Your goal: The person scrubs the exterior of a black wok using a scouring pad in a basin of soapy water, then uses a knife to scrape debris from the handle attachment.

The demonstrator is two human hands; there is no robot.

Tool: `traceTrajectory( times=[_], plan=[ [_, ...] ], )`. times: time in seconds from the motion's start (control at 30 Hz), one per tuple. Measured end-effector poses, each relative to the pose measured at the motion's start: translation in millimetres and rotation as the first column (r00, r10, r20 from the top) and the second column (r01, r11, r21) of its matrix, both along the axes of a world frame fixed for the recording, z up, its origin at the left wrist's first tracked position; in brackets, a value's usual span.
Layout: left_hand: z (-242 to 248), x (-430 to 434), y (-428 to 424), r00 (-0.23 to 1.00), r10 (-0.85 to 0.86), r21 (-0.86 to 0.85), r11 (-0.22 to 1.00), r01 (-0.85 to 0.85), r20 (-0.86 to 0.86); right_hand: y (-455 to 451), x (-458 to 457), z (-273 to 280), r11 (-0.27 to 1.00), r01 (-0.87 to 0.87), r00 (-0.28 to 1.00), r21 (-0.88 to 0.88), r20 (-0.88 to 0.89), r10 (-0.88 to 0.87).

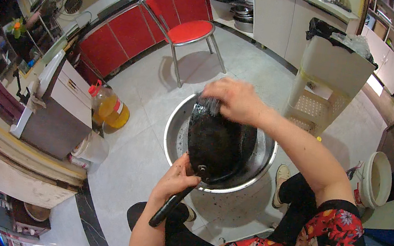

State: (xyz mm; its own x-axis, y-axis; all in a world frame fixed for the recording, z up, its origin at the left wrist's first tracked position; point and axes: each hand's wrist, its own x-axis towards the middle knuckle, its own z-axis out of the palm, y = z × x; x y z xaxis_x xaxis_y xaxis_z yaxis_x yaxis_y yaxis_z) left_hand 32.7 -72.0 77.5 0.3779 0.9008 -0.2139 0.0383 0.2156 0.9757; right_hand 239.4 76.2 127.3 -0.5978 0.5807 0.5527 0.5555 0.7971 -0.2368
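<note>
A black wok (216, 144) with a black handle (168, 208) is held tilted over a large round metal basin (269, 161) on the floor. My left hand (179, 180) grips the wok where its handle joins the rim. At the wok's far edge, my right hand (227, 97) presses a steel wool scrubber (212, 105) against the dark surface; this hand is blurred. Wet shine shows on the wok near the scrubber. The inside of the basin is partly hidden behind the wok.
Beyond the basin stands a red chair (189, 31). To the left is a plastic jug of yellow oil (112, 109). A tall bin with a black bag (336, 66) and a white bucket (374, 180) stand at the right. Dark specks dot the floor tiles near the basin.
</note>
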Motion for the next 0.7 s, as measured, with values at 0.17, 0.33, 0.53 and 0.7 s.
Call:
traceTrajectory(
  times=[0.17, 0.33, 0.53, 0.7],
  plan=[
    [-9, -5, 2, 0.999, -0.021, 0.098, 0.995, 0.017, 0.044, 28, 11, 2, 0.95, 0.241, 0.97, -0.198, 0.066, -0.233],
    [-15, -2, 3, 0.997, 0.012, 0.076, 0.997, -0.018, 0.082, -19, -4, 1, 0.992, -0.006, 1.0, 0.124, 0.031, 0.003],
    [-14, -3, 3, 0.999, -0.01, 0.122, 0.993, 0.005, 0.038, 19, 13, -11, 0.985, 0.159, 0.986, 0.07, 0.045, -0.162],
    [-21, 1, 2, 0.999, -0.012, 0.1, 0.995, 0.009, 0.034, -16, 12, -3, 0.988, 0.017, 0.999, 0.155, 0.027, -0.021]
  ],
)
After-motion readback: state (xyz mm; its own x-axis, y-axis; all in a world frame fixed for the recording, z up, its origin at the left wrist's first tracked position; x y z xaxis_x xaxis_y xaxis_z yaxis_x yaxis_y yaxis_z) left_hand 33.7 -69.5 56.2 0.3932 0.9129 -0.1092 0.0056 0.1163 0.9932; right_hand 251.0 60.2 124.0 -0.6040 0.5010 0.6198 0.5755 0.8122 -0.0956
